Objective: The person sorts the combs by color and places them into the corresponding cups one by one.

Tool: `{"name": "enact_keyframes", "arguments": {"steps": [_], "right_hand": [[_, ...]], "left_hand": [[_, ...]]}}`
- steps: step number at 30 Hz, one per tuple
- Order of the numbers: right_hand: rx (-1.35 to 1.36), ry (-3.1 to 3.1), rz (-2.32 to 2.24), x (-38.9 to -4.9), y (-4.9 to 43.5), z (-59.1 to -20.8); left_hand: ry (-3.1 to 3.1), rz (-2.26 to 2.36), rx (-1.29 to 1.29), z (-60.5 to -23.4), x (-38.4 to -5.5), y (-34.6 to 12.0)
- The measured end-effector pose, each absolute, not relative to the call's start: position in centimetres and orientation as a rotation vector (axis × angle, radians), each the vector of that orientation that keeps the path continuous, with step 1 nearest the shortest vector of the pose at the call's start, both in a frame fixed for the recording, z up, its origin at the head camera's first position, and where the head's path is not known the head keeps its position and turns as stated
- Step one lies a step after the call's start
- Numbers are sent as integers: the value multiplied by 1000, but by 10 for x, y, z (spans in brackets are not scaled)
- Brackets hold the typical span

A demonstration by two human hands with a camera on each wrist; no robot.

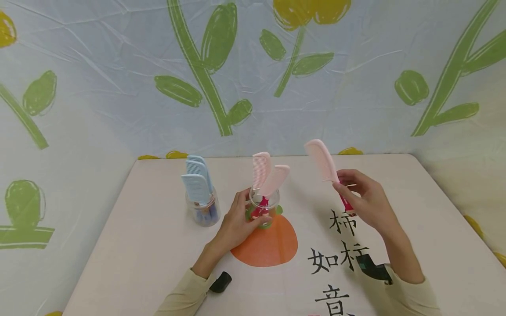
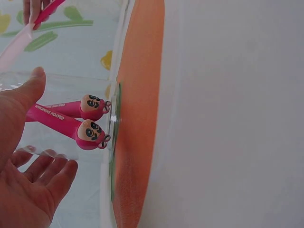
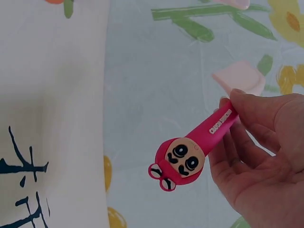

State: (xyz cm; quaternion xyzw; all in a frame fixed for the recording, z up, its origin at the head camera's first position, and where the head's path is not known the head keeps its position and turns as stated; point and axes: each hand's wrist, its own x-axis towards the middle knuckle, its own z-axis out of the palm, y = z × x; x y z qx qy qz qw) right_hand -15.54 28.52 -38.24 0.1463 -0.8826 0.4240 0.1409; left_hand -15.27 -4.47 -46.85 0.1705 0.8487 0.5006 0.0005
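Note:
My left hand (image 1: 236, 221) holds a clear jar (image 1: 275, 204) around its side, thumb on one side and fingers on the other. Two pink combs (image 1: 261, 169) lean in this jar, teeth ends up. Their magenta handles (image 2: 61, 122), with cartoon heads, show through the wall in the left wrist view. Right of the jar and above the table, my right hand (image 1: 365, 197) pinches another pink comb (image 1: 323, 160) by its magenta handle (image 3: 216, 127). That comb's toothed end points up and left, while the cartoon-head end hangs below the fingers.
Left of the held jar stands a second clear jar (image 1: 207, 216) with several blue combs (image 1: 196, 188) in it. The pale table (image 1: 150, 245) bears an orange print (image 1: 272, 245) and black characters (image 1: 326, 261). A flower-patterned sheet (image 1: 130, 87) hangs behind.

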Motion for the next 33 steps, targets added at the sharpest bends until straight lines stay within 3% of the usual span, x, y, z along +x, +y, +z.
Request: {"name": "enact_keyframes", "arguments": {"steps": [33], "right_hand": [[546, -2298, 1492, -137, 244, -357]], "left_hand": [[2644, 1598, 539, -469, -153, -44]]}}
